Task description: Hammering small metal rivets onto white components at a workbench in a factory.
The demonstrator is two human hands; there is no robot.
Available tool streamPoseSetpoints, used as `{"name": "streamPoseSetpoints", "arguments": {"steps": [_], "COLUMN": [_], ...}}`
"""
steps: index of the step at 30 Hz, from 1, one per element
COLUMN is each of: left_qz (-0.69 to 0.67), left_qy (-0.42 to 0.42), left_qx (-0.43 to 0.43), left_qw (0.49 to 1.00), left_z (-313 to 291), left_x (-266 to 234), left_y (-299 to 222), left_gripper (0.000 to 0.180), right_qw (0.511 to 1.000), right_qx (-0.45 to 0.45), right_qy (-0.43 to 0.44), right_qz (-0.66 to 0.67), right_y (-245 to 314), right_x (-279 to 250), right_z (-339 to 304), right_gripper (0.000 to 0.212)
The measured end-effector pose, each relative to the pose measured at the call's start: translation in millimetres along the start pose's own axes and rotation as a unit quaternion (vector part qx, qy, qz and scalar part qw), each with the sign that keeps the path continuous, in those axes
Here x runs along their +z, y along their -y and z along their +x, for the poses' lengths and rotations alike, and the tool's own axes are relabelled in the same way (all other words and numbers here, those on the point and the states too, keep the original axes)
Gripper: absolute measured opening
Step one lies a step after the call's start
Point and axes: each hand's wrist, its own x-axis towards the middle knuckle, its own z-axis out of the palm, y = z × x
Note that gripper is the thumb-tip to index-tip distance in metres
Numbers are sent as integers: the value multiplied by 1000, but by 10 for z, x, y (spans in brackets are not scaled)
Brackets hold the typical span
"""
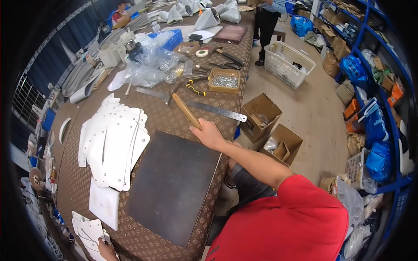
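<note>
My right hand (209, 134) is wrapped round the wooden handle of a hammer (186, 111), over the far edge of a dark flat board (174, 187). The hammer's narrow dark head seems to be at the far end of the handle, near a steel ruler (217, 110). At the lower left, my left hand (106, 250) grips a few white studded panels (88, 232) by their edge; its fingers are partly hidden. Left of the board lies a fanned pile of similar white panels (115, 145), with a plain white slab (103, 204) just below it.
Beyond the ruler are a tray of small metal parts (224, 81), yellow-and-black pliers (195, 89) and clear plastic bags (150, 65). Cardboard boxes (281, 145) and a white crate (289, 65) stand on the floor to the right, before blue shelving (363, 30). Other people are farther off.
</note>
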Motion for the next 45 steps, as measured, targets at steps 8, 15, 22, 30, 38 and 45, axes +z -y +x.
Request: {"name": "streamPoseSetpoints", "arguments": {"steps": [8, 15, 22, 30, 38, 45], "left_qz": [53, 38, -226, -546, -657, -701], "left_qy": [-49, -211, -72, 149, -46, -11], "left_qx": [-76, 29, 359, 150, -95, -79], "left_qw": [995, 976, 903, 811, 747, 709], "left_z": [-488, -1316, -2101, -2236, -2122, -1914], "left_x": [-1176, -2392, -1743, -1588, -1458, -1393], "left_y": [-493, -1782, -3580, -3418, -2698, -2735], "left_gripper": [35, 21, 40, 22, 23, 20], "right_qw": [1000, 999, 1000, 999, 997, 966], "right_qx": [9, 19, 8, -29, -54, 0], "right_qy": [18, 26, -2, 4, 42, 223], "right_qz": [18, 31, 29, 29, 31, 132], "right_y": [-33, -75, -117, -70, 175, 863], "right_x": [39, 40, 27, 113, -542, -523], "right_z": [-52, -15, 7, -92, -616, -1203], "right_gripper": [39, 39, 38, 38, 30, 19]}}
